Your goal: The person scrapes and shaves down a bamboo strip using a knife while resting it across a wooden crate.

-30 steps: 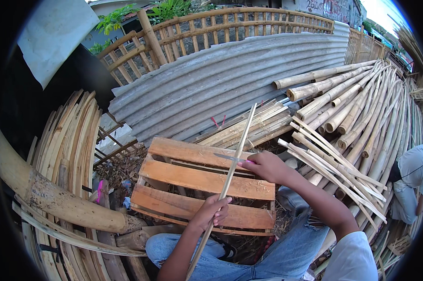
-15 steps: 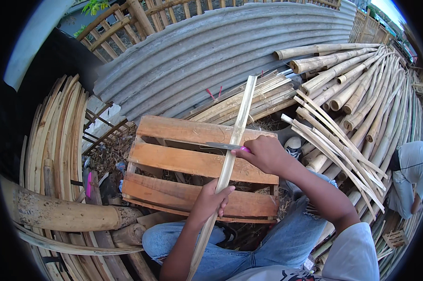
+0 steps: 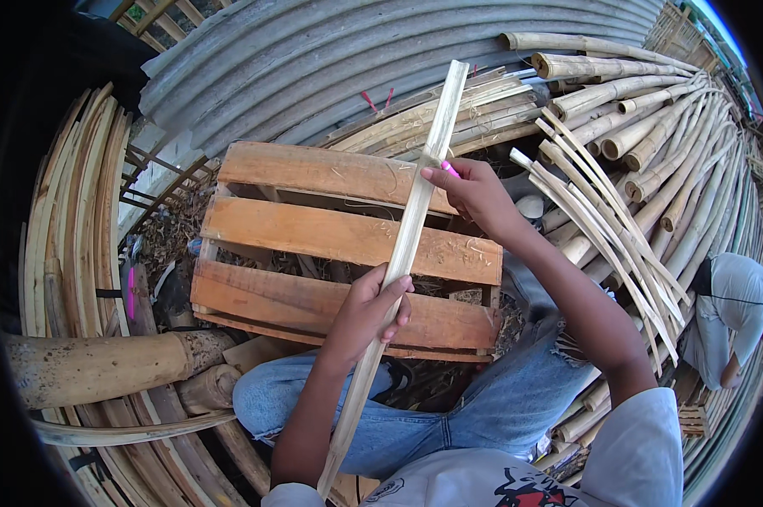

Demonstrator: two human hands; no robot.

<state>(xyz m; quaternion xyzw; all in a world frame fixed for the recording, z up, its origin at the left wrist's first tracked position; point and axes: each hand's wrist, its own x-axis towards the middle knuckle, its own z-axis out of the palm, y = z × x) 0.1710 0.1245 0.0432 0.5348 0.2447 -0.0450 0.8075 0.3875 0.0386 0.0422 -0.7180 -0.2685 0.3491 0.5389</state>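
A long split bamboo strip [image 3: 415,211] runs diagonally from my lap up past the far side of a slatted wooden crate [image 3: 314,232]. Around its lower part my left hand [image 3: 369,317] is closed, thumb along the edge. Farther up, my right hand [image 3: 474,193] grips a knife by its pink handle [image 3: 451,169], the thumb against the strip. The blade is hardly visible here, hidden by the strip and the hand. Thin curled shavings [image 3: 476,251] lie on the crate's slats.
Whole bamboo poles [image 3: 601,68] are piled at the right, with loose pale strips [image 3: 610,228] over them. Split bamboo [image 3: 73,228] is stacked at the left by a thick bamboo pole [image 3: 103,369]. Corrugated sheeting [image 3: 314,68] stands behind. Another person [image 3: 732,304] bends at the far right.
My right hand has moved up the strip with the knife, and the blade that showed across the strip is now mostly out of sight. The whole view has tilted downward.
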